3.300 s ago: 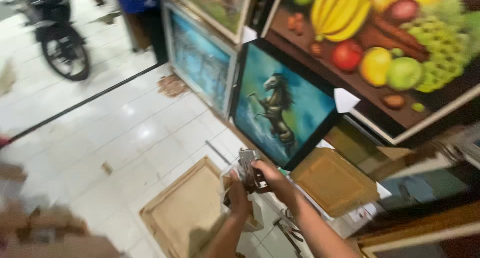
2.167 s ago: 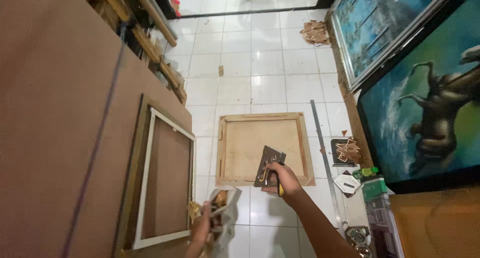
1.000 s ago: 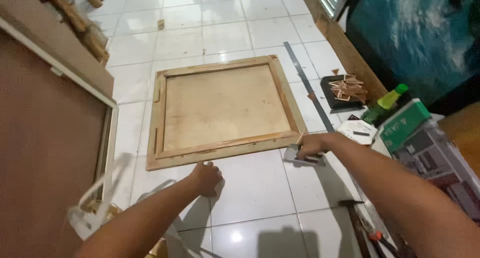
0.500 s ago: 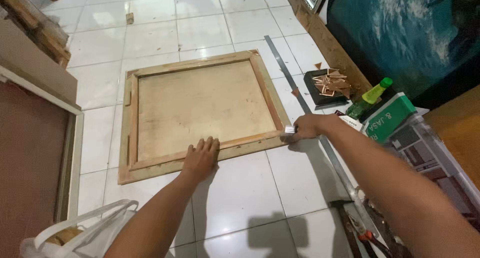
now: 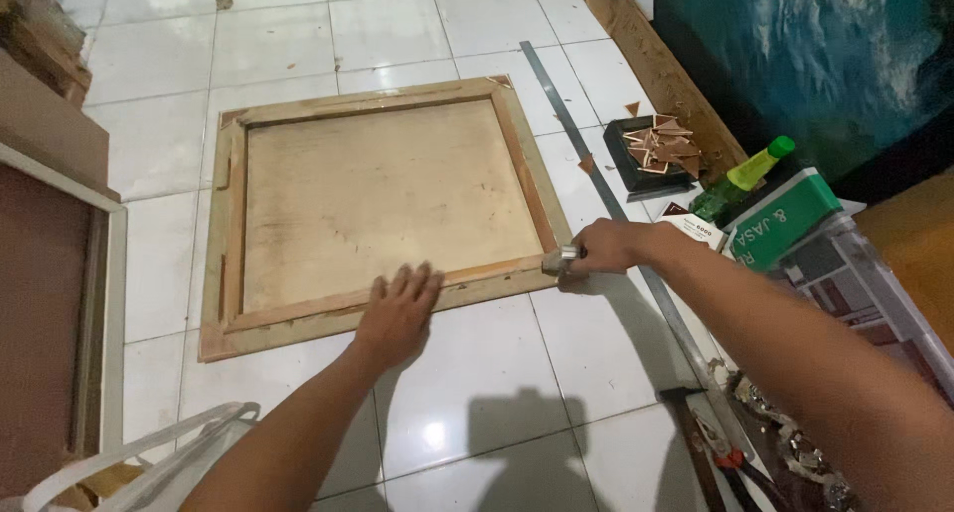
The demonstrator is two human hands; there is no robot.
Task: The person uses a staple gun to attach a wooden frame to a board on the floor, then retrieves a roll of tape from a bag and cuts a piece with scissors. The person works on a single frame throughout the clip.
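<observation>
A person kneels over one square wooden stretcher frame with a plywood-coloured back (image 5: 383, 194), lying face down on the white tiled floor (image 5: 467, 373). The left hand (image 5: 397, 313) lies open and flat on the frame's near rail, at six o'clock, steadying it. The right hand (image 5: 601, 249) is closed around a small metal tool (image 5: 556, 263), pressed against the frame's corner at four o'clock. This looks like fastening along the rail; working further along would call for firm, even pressure. One long steel ruler (image 5: 616, 214) and one green bottle (image 5: 745, 174) lie at three o'clock.
</observation>
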